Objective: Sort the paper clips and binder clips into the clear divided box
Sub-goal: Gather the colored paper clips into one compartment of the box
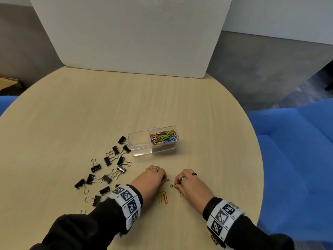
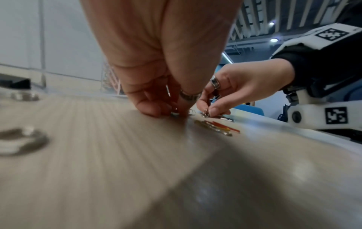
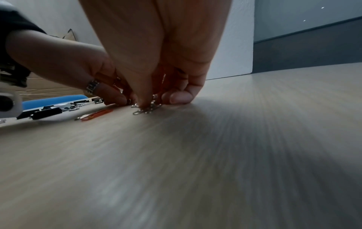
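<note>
The clear divided box [image 1: 139,144] stands mid-table; its right compartment is full of coloured paper clips [image 1: 163,138], its left one looks bare. Several black binder clips [image 1: 108,170] lie scattered to its left. My left hand [image 1: 153,175] has its fingertips curled down onto a paper clip [image 1: 166,180] on the table. My right hand [image 1: 185,179] pinches silver paper clips [image 3: 147,108] against the tabletop. An orange clip [image 1: 164,196] and an olive one lie loose between my wrists, the orange clip [image 3: 98,115] also showing in the right wrist view.
A white foam board [image 1: 133,37] stands upright at the round wooden table's [image 1: 72,114] far edge. Blue seats [image 1: 297,150] flank the table right and left. One more loose paper clip [image 1: 181,194] lies beside my right wrist.
</note>
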Available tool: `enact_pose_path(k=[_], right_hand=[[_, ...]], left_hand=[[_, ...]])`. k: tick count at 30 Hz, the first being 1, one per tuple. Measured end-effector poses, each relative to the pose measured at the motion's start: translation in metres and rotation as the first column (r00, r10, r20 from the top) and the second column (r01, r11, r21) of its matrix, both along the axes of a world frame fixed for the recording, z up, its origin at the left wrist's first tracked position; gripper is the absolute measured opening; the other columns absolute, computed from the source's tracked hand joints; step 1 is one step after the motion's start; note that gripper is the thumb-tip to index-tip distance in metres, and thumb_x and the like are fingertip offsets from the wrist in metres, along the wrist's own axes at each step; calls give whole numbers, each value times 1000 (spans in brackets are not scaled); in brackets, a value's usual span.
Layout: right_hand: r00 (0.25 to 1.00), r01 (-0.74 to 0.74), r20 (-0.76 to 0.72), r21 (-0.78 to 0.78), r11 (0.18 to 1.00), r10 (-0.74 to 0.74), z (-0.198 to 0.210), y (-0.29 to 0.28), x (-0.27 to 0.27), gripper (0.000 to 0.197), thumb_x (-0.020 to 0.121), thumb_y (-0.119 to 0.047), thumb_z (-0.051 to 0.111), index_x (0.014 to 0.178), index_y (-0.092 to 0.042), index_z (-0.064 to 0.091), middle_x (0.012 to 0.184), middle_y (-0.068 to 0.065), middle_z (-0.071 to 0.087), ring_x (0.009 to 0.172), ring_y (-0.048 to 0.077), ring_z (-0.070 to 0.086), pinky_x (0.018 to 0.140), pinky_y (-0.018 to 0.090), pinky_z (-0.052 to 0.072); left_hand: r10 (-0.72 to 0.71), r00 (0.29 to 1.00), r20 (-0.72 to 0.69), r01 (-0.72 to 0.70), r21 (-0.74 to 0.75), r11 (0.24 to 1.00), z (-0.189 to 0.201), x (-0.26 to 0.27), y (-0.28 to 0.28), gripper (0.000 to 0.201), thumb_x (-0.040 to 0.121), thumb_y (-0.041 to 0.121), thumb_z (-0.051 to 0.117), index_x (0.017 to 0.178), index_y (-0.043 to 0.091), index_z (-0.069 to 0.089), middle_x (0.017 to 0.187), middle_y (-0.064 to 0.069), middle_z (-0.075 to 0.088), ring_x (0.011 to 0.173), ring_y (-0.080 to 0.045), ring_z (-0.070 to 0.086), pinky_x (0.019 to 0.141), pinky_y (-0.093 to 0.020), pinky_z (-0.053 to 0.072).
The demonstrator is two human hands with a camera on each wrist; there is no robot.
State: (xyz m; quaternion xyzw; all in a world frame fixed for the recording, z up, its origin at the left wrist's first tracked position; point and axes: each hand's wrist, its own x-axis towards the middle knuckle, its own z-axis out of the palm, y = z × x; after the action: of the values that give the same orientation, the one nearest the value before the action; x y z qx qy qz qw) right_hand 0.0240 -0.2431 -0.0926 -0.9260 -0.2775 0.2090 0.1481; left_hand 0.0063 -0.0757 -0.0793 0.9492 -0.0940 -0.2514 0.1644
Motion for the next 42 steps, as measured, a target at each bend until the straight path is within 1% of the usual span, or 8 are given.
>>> enact_pose_path(k=[7, 11, 16, 20, 25, 29, 37, 42], right_hand=[[994, -98, 42, -69, 993, 101, -2, 2, 4, 21, 95, -22, 47, 110, -10, 55, 110, 6, 51, 106, 20, 47, 81, 28, 45], [968, -191, 129, -182, 965, 216, -7, 2, 0, 29, 53, -29, 88, 65, -19, 64, 67, -4, 58, 59, 11, 58, 43, 14, 42], [944, -239, 165, -252, 938, 285, -19, 2, 1, 31, 47, -31, 89, 64, -20, 66, 64, -5, 58, 57, 10, 56, 44, 15, 43], [924, -259, 220, -240, 936, 312, -13, 2, 6, 33, 43, -33, 91, 63, -23, 66, 64, -8, 58, 57, 8, 56, 45, 14, 44], [953, -127, 277, 14, 992, 118, 29, 8, 44, 13, 85, -16, 61, 94, -7, 64, 93, 9, 62, 86, 22, 60, 72, 28, 53], [911, -64, 412, 148, 987, -2, 48, 30, 77, 23, 83, -21, 49, 91, -6, 64, 87, 8, 65, 81, 21, 61, 72, 29, 53], [849, -74, 526, 233, 970, -61, 45, 48, 98, 11, 80, -23, 66, 85, -16, 72, 77, -2, 66, 75, 22, 55, 64, 32, 46], [984, 104, 119, 221, 970, -133, 46, 23, 74, 22, 90, -35, 51, 97, -18, 63, 92, -3, 60, 80, 10, 53, 72, 20, 43]], left_hand=[[-97, 995, -29, 99, 117, 988, 0, 4, -2, 33, 97, 7, 32, 129, 4, 40, 133, -15, 41, 123, -29, 36, 102, -33, 31], [118, 992, 52, -108, -159, 981, 12, 5, 8, 24, 97, 19, 38, 116, 11, 50, 122, -6, 48, 114, -19, 41, 93, -23, 33], [407, 842, 353, -266, -385, 884, 42, 32, 22, 18, 95, 17, 44, 106, 9, 57, 105, 0, 51, 100, -14, 46, 86, -24, 39], [478, 808, 345, -362, -350, 864, 41, 53, 31, 17, 94, 16, 49, 103, 9, 62, 105, -5, 55, 101, -21, 51, 83, -31, 42], [482, 830, 279, -390, -327, 861, 29, 59, 36, 20, 92, 13, 52, 103, 8, 69, 97, -4, 51, 102, -22, 52, 79, -22, 34], [493, 829, 265, -383, -373, 845, 31, 57, 37, 24, 93, 10, 50, 106, 8, 69, 97, -5, 52, 101, -22, 52, 75, -16, 28], [411, 787, 460, -186, -458, 869, 37, 26, 41, 22, 88, 12, 56, 108, 17, 64, 103, 2, 54, 87, -9, 46, 77, -22, 40], [72, 965, 252, 20, -345, 938, 28, 6, 40, 30, 85, 21, 57, 114, 27, 59, 116, 6, 49, 109, -8, 41, 94, -26, 40]])
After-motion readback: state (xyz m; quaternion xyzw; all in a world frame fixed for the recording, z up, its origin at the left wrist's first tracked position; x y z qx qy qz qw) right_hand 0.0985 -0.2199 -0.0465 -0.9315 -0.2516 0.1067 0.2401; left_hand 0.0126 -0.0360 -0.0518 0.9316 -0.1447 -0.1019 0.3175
